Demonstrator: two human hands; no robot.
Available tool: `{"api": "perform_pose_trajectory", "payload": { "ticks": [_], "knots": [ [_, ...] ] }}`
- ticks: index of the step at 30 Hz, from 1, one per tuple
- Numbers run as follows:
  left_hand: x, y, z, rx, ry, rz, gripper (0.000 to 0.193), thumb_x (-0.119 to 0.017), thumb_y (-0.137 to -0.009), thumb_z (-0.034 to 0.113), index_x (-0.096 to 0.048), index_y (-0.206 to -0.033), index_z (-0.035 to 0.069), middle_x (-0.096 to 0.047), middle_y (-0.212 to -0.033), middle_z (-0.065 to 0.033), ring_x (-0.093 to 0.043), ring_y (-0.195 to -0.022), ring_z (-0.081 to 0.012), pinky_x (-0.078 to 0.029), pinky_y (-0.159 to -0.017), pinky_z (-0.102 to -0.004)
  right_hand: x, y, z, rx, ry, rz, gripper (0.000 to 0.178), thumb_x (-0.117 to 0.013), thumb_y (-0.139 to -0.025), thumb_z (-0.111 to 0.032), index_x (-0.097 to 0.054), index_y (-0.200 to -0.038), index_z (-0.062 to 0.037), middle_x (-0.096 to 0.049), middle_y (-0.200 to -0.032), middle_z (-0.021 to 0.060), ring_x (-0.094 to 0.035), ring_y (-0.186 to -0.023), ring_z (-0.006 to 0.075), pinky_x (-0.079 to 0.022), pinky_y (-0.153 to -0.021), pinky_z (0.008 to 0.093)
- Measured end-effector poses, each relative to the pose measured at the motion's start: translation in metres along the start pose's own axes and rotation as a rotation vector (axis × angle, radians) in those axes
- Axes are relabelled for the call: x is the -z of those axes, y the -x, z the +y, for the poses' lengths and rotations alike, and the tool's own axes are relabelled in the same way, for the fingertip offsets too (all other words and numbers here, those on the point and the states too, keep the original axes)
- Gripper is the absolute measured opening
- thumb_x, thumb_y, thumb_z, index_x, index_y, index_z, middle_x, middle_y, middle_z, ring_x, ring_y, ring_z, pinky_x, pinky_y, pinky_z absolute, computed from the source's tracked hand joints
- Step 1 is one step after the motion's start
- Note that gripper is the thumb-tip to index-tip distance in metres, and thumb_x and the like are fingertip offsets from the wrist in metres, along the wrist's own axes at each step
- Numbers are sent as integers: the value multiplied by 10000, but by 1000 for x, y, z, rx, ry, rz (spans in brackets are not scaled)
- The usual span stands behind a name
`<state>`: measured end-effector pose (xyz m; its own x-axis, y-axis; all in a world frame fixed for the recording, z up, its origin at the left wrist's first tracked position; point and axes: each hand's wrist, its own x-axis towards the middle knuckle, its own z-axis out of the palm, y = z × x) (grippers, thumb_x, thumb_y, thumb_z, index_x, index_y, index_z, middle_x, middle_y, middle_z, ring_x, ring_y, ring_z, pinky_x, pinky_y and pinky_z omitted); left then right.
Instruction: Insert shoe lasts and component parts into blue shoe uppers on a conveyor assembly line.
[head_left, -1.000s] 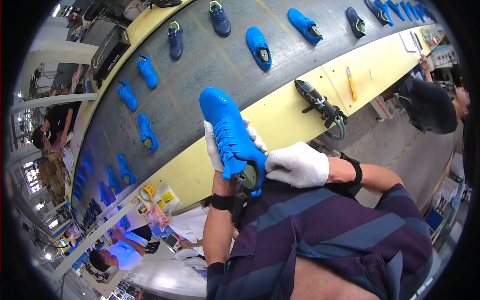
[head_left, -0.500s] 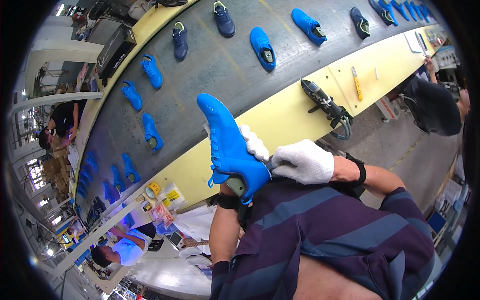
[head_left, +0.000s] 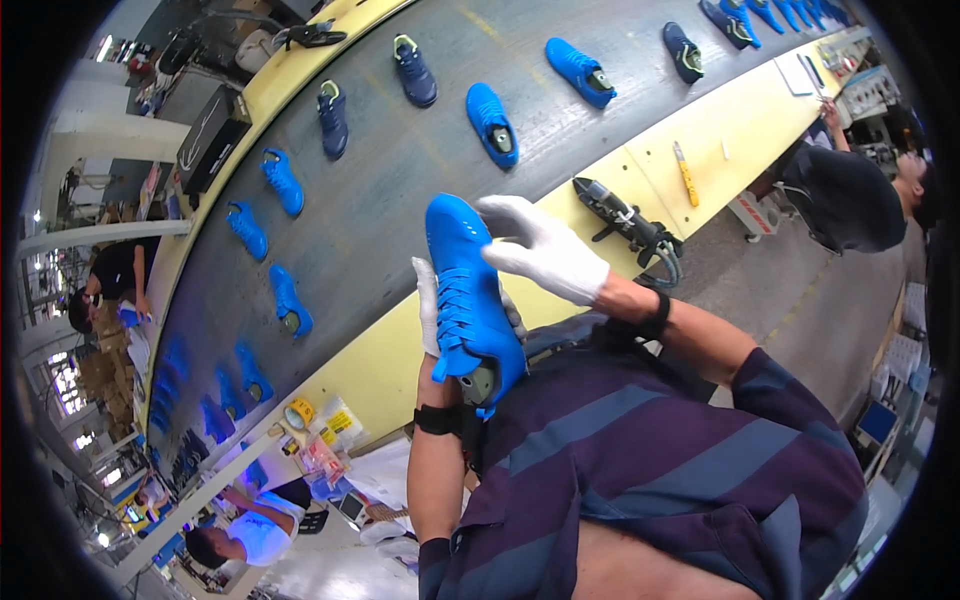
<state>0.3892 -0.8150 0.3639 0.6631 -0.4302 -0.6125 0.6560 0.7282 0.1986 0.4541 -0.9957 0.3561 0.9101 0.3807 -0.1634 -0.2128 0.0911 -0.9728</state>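
A bright blue lace-up sneaker (head_left: 463, 290) is held up over the near edge of the conveyor, toe pointing away and its green-grey insole showing at the heel opening. My left hand (head_left: 427, 308), in a white glove, grips it from below and around the sides; most of the palm is hidden behind the shoe. Beside the toe is my right hand (head_left: 548, 248), also white-gloved, with thumb and fingers spread apart. Its tips are close to the upper's right side; whether they touch, I cannot tell.
Blue and navy sneakers (head_left: 492, 124) lie spaced along the dark conveyor belt (head_left: 390, 190). On the yellow ledge are a black hand tool with a hose (head_left: 628, 220), a yellow cutter (head_left: 685, 174) and a tape roll (head_left: 298, 413). Co-workers (head_left: 255, 525) are at left and right.
My right hand has moved from the shoe's heel side up to the toe, and its fingers have spread. The sneaker has turned more upright, laces facing me. The whole view has shifted slightly.
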Motion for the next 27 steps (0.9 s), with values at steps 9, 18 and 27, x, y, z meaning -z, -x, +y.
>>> {"api": "perform_pose_trajectory", "payload": {
  "ticks": [9,18,27],
  "knots": [
    [54,6,-27,-353,-488,-51,1006,-438,-1005,755,-292,-1592,-49,-478,-1515,-237,-482,-1420,-349,-388,-1203,-456,4,-26,48,-269,-207,86,547,-759,-960,-358,-588,-1307,30,-679,-1161,122,-669,-1037,194,-571,-920,357],
    [107,-49,-38,-386,-1104,354,990,-892,-786,163,-321,-1583,27,-529,-1468,-181,-553,-1337,-295,-450,-1148,-431,32,-55,124,-339,-89,195,515,-748,-969,-367,-606,-1299,3,-683,-1185,131,-669,-1071,230,-555,-963,397],
    [174,-124,-53,-237,-1735,618,919,-857,-832,340,-361,-1553,59,-541,-1388,-260,-563,-1287,-440,-486,-1073,-518,206,-32,173,-20,1133,564,371,-677,-973,-295,-692,-1177,15,-707,-1184,230,-679,-1110,377,-524,-963,470]
  ]
}}
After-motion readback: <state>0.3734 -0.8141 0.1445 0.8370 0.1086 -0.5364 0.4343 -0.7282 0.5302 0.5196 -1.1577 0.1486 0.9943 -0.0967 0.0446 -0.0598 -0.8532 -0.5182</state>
